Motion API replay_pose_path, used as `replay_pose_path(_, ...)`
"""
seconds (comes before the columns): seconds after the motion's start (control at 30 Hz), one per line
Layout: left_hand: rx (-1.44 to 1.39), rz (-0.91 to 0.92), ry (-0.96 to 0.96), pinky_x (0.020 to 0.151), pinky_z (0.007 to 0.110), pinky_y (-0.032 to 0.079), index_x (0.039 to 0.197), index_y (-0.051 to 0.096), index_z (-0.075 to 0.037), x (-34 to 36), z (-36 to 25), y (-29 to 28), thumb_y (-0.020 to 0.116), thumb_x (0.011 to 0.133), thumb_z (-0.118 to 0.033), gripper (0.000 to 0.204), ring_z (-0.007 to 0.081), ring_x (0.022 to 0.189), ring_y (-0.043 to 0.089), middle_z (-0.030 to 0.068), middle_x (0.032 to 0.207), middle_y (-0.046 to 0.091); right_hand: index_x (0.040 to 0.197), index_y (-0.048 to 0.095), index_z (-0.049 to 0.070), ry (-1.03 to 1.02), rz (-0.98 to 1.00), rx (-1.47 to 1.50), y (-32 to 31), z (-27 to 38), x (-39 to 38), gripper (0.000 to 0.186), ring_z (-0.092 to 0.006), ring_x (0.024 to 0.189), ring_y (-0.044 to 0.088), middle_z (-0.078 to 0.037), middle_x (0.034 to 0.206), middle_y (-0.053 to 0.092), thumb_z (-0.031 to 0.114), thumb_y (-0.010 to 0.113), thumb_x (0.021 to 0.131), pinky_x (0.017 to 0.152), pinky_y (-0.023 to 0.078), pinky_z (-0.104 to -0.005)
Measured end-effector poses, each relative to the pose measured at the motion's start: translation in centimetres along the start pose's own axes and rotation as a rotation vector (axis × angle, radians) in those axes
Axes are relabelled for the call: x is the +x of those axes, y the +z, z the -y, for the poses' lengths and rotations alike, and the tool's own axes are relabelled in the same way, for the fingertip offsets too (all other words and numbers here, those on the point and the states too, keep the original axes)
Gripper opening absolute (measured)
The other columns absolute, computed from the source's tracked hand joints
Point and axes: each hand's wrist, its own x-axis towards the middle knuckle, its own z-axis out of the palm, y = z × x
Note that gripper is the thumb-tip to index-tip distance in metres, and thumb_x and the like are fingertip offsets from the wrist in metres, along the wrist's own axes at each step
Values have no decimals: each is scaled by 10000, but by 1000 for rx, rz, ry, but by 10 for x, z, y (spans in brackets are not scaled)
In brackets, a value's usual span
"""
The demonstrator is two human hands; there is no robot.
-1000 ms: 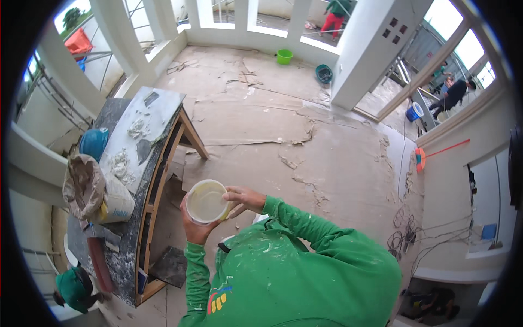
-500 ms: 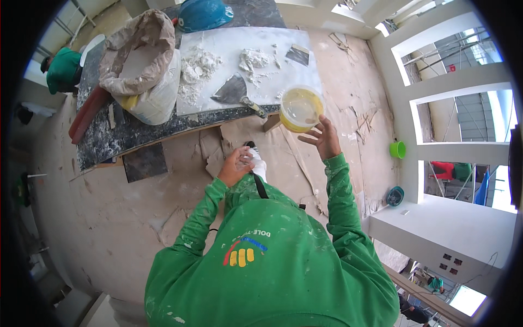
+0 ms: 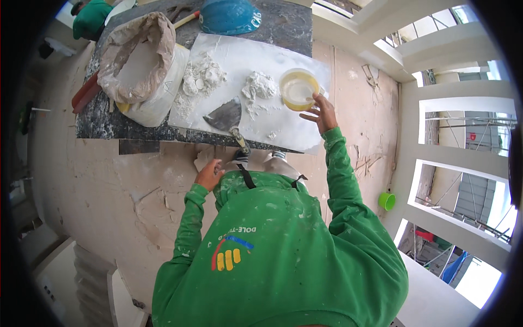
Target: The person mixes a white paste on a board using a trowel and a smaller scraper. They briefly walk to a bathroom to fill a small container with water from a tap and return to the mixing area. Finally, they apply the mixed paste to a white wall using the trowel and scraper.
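Observation:
My right hand [image 3: 322,114] grips the right rim of a round, yellowish see-through plastic tub [image 3: 291,102], which is over the right part of a white board [image 3: 283,128]. Beside my waist, my left hand [image 3: 209,174] has loosely bent fingers and holds nothing that I can see. On the board are two heaps of white powder, a larger heap [image 3: 200,79] and a smaller heap [image 3: 259,86]. Between my hands, a broad putty knife [image 3: 225,115] lies with its blade on the board and its handle over the near edge.
A dark worktable [image 3: 283,27] carries the board, an open paper sack [image 3: 111,87] of powder inside a whitish container, and a blue hard hat [image 3: 229,16]. A person in green [image 3: 90,19] is beyond the far left corner. A green bucket [image 3: 387,201] stands right, by the wall openings.
I am closer to the table. The tub has moved from beyond the board's right edge to over the board, in my right hand. My left hand has shifted left and down.

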Motion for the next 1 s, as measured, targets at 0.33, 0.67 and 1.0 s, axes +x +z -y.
replay_pose_path(0.33,-147,-222,-474,820,383,511,1189,530,-70,-40,45,137,575,932,-283,336,304,957,655,175,1049,660,1320,401,-81,88,258,-180,-10,17,72,706,-322,963,655,-205,1185,539,383,659,855,730,609,-403)
replay_pose_path(0.67,-366,-362,-584,807,369,531,1154,559,-49,-72,78,236,573,941,-272,309,257,926,654,146,1010,665,1347,375,-92,125,332,-301,-16,15,99,760,-315,960,654,-228,1183,548,368,695,833,710,614,-399)
replay_pose_path(1.0,-571,-413,-635,715,359,571,1157,535,-12,-78,122,262,570,940,-170,271,212,898,632,113,1003,634,1346,373,-98,96,316,-393,-10,22,99,794,-299,963,652,-235,1164,559,381,716,815,695,620,-390)
